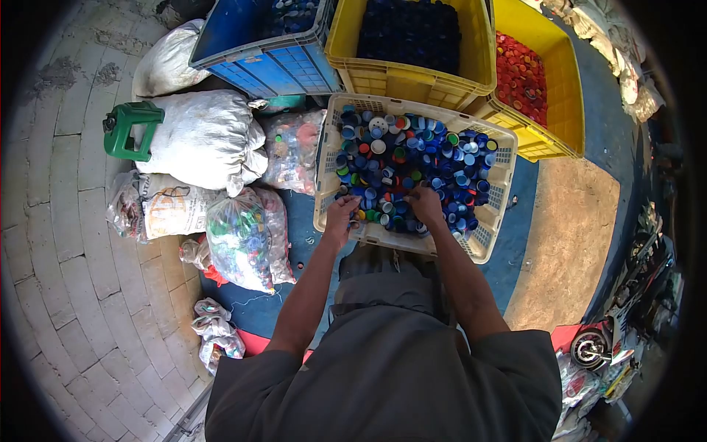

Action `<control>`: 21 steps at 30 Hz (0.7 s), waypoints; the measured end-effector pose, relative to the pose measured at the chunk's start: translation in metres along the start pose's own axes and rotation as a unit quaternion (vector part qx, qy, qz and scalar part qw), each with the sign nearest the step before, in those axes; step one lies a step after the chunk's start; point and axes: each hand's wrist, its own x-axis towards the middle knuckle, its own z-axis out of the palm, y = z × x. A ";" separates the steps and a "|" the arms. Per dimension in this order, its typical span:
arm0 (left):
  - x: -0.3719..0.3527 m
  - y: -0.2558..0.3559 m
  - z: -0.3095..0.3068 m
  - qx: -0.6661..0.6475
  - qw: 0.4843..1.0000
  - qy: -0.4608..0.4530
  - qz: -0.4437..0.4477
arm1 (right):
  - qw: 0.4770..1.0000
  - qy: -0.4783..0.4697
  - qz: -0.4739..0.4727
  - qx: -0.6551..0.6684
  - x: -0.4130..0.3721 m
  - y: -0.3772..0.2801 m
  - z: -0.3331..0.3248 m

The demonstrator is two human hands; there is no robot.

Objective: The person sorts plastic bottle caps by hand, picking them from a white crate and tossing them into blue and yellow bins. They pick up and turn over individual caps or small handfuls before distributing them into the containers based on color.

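Observation:
A white plastic crate [508, 151] in front of me holds many loose bottle caps [434, 166], mostly blue, with some white, red, green and orange ones. My left hand [341, 219] is at the crate's near left corner, its fingers curled together; what they hold, if anything, is too small to make out. Farther right, my right hand [426, 205] reaches down to the caps near the front of the pile. Its fingers are bent and pressed together, and their tips are partly hidden, so any cap in them cannot be made out.
Behind the crate stand a blue bin [276, 70] with caps, a yellow bin [412, 82] of dark blue caps and another yellow bin [567, 96] of red caps. Left are white sacks [199, 136], a green jerrycan [132, 132] and clear bags [239, 236]. A motorcycle [618, 331] stands right.

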 end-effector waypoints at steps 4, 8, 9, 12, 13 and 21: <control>0.019 -0.011 -0.001 0.370 0.891 0.052 0.259 | 0.989 0.034 0.056 0.135 -0.014 -0.009 -0.009; 0.023 0.003 0.009 0.517 0.811 0.033 0.270 | 0.901 -0.031 0.169 0.398 -0.030 -0.015 -0.021; 0.027 0.005 0.010 0.557 0.782 0.027 0.277 | 0.890 -0.035 0.164 0.425 -0.034 -0.014 -0.022; 0.042 0.009 0.012 0.634 0.711 0.003 0.304 | 0.857 -0.038 0.159 0.489 -0.044 -0.014 -0.026; 0.046 0.009 0.012 0.652 0.690 -0.006 0.313 | 0.849 -0.035 0.167 0.500 -0.047 -0.017 -0.027; 0.057 0.013 0.021 0.706 0.636 -0.070 0.304 | 0.806 -0.043 0.223 0.546 -0.061 -0.028 -0.039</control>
